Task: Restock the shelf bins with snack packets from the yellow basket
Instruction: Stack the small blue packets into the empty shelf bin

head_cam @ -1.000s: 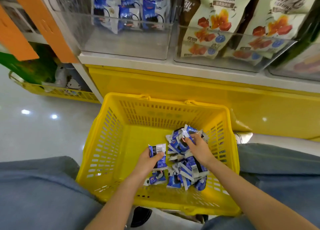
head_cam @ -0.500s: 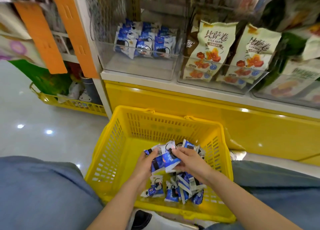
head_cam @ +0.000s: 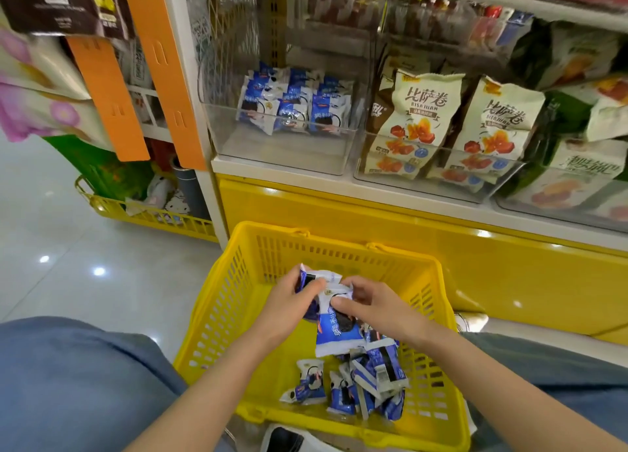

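Partway: bin (head_cam: pixel 282 152) has some packets at back, front part bare; pile (head_cam: pixel 360 387) left in basket (head_cam: pixel 221 309). L hand (head_cam: pixel 289 302) & R hand (head_cam: pixel 370 305) both grip a bunch (head_cam: pixel 334 332) just above pile. Vs 1 s ago: hands were down in pile, now raised w/ bunch.

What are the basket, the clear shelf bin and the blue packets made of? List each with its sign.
Basket: probably moulded plastic, glossy yellow; the slotted walls run in one piece with the rim.
Shelf bin: hard clear plastic, perhaps acrylic; its walls are see-through and the edges glint.
Packets: thin glossy printed film, plastic or foil-lined, cannot tell which; it crinkles and has crimped ends.
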Available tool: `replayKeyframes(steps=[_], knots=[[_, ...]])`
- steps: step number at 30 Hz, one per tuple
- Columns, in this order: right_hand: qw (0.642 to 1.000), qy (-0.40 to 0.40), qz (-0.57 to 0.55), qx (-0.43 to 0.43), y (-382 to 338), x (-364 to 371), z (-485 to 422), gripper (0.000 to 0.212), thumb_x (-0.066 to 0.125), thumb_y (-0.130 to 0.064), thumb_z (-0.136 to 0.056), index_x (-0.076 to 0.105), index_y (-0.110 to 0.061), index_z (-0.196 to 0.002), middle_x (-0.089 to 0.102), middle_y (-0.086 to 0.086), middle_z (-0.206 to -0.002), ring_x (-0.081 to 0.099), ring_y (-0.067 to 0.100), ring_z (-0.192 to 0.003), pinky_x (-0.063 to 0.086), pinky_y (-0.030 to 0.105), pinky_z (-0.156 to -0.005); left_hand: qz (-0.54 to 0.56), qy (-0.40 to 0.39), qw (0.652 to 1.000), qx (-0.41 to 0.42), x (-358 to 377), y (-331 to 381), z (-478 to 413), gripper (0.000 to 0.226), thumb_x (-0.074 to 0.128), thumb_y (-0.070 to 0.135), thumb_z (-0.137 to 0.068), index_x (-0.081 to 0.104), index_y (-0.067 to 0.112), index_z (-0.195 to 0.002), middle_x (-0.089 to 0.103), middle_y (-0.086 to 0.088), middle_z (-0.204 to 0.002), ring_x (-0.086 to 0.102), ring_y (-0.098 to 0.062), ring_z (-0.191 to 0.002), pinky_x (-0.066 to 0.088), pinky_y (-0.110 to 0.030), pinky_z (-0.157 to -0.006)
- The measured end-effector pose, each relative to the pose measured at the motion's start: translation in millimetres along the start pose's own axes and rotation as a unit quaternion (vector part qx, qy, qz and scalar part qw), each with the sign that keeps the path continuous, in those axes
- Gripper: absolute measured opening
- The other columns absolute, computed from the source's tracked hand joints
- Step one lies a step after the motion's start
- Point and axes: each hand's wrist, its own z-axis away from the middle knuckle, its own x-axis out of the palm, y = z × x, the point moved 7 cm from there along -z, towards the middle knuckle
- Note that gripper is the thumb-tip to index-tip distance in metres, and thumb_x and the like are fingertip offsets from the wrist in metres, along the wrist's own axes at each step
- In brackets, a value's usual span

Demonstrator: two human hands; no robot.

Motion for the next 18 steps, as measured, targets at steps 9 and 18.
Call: replayKeyframes(steps=[9,18], knots=[[0.979,0.087,-0.184,0.000,-53.4,-46.9,-15.5,0.020,0.061,-0.012,-0.089,0.048,-0.008,-0.103,0.059,0.021,-0.115,0.068,0.022,-0.090,0.059,0.026,-0.071,0.072,-0.043,0.996,-0.012,-33.6,55.9,-7.6,0.052,0.063,0.046,-0.072,0.053,0.023,-0.117,0.069,0.007,-0.109,0.065,-0.009,-0.100,0.049,-0.029,-0.089],[0.997,0.054,-0.036,-0.031,-107.0,-49.5,-29.6,0.007,0.063,-0.020,-0.088,0.059,-0.016,-0.092,0.069,-0.002,-0.089,0.066,0.008,-0.082,0.050,0.024,-0.078,-0.020,0.042,0.998,0.040,-60.1,92.6,-24.6,0.023,0.066,0.015,-0.084,0.054,0.022,-0.102,0.067,0.007,-0.100,0.066,-0.001,-0.083,0.050,-0.010,-0.061]])
